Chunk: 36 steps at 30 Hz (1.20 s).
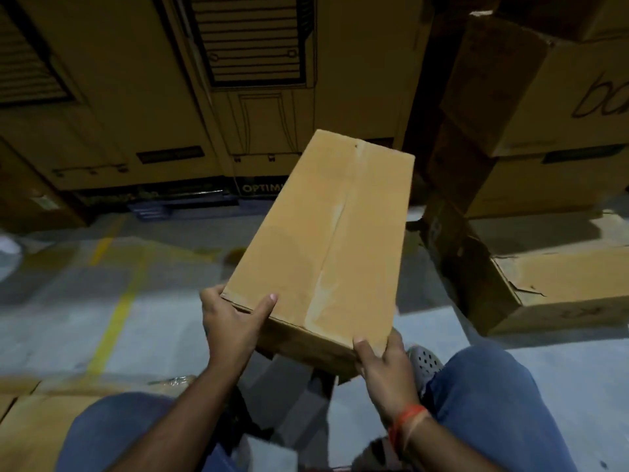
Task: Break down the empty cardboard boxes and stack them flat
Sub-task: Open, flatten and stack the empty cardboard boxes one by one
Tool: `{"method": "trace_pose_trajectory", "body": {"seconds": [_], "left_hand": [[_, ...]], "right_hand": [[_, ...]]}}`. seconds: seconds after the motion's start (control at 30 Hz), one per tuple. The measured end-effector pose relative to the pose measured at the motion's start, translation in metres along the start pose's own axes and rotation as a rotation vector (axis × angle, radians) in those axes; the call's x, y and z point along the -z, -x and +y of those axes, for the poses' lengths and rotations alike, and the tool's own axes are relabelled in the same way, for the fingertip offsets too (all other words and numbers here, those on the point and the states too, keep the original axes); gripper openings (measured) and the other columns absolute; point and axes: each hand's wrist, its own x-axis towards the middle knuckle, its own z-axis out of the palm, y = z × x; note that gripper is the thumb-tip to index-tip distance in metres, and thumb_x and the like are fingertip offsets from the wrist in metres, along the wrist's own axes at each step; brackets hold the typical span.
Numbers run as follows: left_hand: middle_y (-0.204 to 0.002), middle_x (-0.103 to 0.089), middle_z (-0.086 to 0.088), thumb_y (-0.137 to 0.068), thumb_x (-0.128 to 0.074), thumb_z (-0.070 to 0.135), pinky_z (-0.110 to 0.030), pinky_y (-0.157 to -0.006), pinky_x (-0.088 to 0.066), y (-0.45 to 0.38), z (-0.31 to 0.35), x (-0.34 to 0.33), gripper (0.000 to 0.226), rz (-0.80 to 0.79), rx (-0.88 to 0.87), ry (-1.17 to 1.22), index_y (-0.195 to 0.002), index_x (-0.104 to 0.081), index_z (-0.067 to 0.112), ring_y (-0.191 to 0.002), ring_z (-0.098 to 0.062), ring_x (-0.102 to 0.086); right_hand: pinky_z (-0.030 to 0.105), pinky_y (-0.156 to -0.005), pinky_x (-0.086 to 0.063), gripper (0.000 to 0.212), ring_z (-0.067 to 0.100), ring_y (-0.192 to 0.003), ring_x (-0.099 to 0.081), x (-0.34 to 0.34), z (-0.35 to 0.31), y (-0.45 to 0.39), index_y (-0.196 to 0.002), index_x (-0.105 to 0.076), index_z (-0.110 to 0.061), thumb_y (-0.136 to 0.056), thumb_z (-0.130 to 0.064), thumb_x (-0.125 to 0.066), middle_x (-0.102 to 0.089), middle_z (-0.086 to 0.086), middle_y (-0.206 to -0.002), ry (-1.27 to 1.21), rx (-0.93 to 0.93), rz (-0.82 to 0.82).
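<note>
Knees in jeans (486,403) frame my hands. Left hand (231,327) and right hand (384,373) each grip a near corner of the cardboard box (326,240); long axis runs away from me, tilted right, held above the floor (68,301). Still assembled, taped seam up, plain tan

Box (326,240) underside hidden; both hands' fingers tucked beneath, unseen; bkgd print blurred.
</note>
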Motion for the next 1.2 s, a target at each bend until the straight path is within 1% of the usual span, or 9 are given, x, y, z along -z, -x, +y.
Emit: {"method": "trace_pose_trajectory", "body": {"seconds": [0.3,0.43,0.57,0.67,0.73,0.83,0.9,1.03,1.2], "left_hand": [[-0.113,-0.056,-0.011,-0.065,-0.095,0.042,-0.037,-0.075,-0.054,-0.030,-0.034,0.002,0.078,0.105,0.115,-0.067,-0.114,-0.045,0.006,-0.095,-0.025,-0.061],[-0.119,-0.060,-0.014,-0.055,-0.095,0.055,-0.043,-0.084,-0.059,-0.039,-0.079,-0.024,0.097,-0.232,0.436,-0.273,-0.121,-0.047,0.003,-0.104,-0.034,-0.064],[-0.142,-0.055,-0.017,-0.020,-0.095,0.072,-0.044,-0.099,-0.055,-0.045,-0.120,-0.051,0.157,-0.476,0.737,-0.184,-0.147,-0.037,-0.001,-0.122,-0.035,-0.060],[-0.159,-0.036,-0.018,-0.060,-0.093,0.057,-0.041,-0.110,-0.044,-0.051,-0.111,-0.071,0.136,-0.568,0.759,-0.150,-0.159,-0.018,0.002,-0.140,-0.036,-0.045],[-0.161,-0.031,-0.019,-0.064,-0.089,0.058,-0.045,-0.112,-0.042,-0.060,-0.112,-0.085,0.134,-0.491,0.759,-0.240,-0.161,-0.013,0.006,-0.143,-0.039,-0.039],[-0.146,-0.040,-0.021,-0.059,-0.091,0.063,-0.047,-0.107,-0.046,-0.078,-0.133,-0.097,0.122,-0.325,0.765,-0.421,-0.149,-0.029,0.007,-0.132,-0.040,-0.045],[-0.143,-0.048,-0.018,-0.050,-0.094,0.064,-0.047,-0.106,-0.047,-0.081,-0.140,-0.097,0.124,-0.421,0.829,-0.266,-0.144,-0.038,0.006,-0.127,-0.038,-0.051],[-0.108,-0.070,-0.011,-0.069,-0.095,0.020,-0.043,-0.090,-0.055,-0.082,-0.147,-0.098,0.061,-0.416,0.867,0.127,-0.120,-0.064,0.007,-0.098,-0.031,-0.068],[-0.105,-0.074,-0.009,-0.037,-0.103,0.044,-0.043,-0.086,-0.060,-0.089,-0.135,-0.087,0.091,-0.317,0.822,0.127,-0.114,-0.068,0.008,-0.094,-0.028,-0.072]], "right_hand": [[0.041,-0.090,-0.055,0.039,0.020,-0.102,-0.067,-0.013,-0.024,-0.057,-0.126,-0.056,-0.019,-0.094,-0.038,-0.068,-0.071,-0.004,-0.111,0.385,0.216,-0.189],[0.040,-0.092,-0.052,0.040,0.029,-0.107,-0.063,-0.019,-0.010,-0.112,-0.123,-0.053,-0.013,-0.094,-0.036,-0.068,-0.066,0.005,-0.113,0.560,0.065,-0.301],[0.042,-0.098,-0.052,0.068,0.029,-0.112,-0.063,-0.035,0.021,-0.145,-0.148,-0.041,-0.018,-0.089,-0.037,-0.071,-0.063,0.009,-0.129,0.653,0.039,-0.405],[0.045,-0.106,-0.046,0.101,0.033,-0.124,-0.055,-0.049,0.046,-0.164,-0.159,-0.017,-0.030,-0.075,-0.064,-0.061,-0.051,0.011,-0.145,0.730,-0.007,-0.475],[0.047,-0.109,-0.044,0.110,0.034,-0.129,-0.051,-0.053,0.058,-0.179,-0.160,-0.011,-0.033,-0.068,-0.075,-0.053,-0.044,0.011,-0.151,0.734,-0.049,-0.503],[0.046,-0.110,-0.042,0.114,0.033,-0.131,-0.050,-0.056,0.059,-0.193,-0.160,-0.008,-0.034,-0.065,-0.076,-0.056,-0.043,0.009,-0.152,0.725,-0.093,-0.532],[0.047,-0.108,-0.046,0.108,0.031,-0.124,-0.056,-0.056,0.056,-0.200,-0.157,-0.015,-0.037,-0.064,-0.073,-0.059,-0.051,0.008,-0.145,0.709,-0.087,-0.535],[0.043,-0.101,-0.051,0.093,0.027,-0.114,-0.061,-0.065,0.041,-0.201,-0.147,-0.033,-0.034,-0.068,-0.071,-0.067,-0.061,0.002,-0.131,0.706,-0.063,-0.477],[0.037,-0.095,-0.052,0.089,0.024,-0.110,-0.063,-0.081,0.019,-0.202,-0.139,-0.045,-0.023,-0.067,-0.060,-0.083,-0.066,0.000,-0.122,0.739,0.005,-0.414]]}}
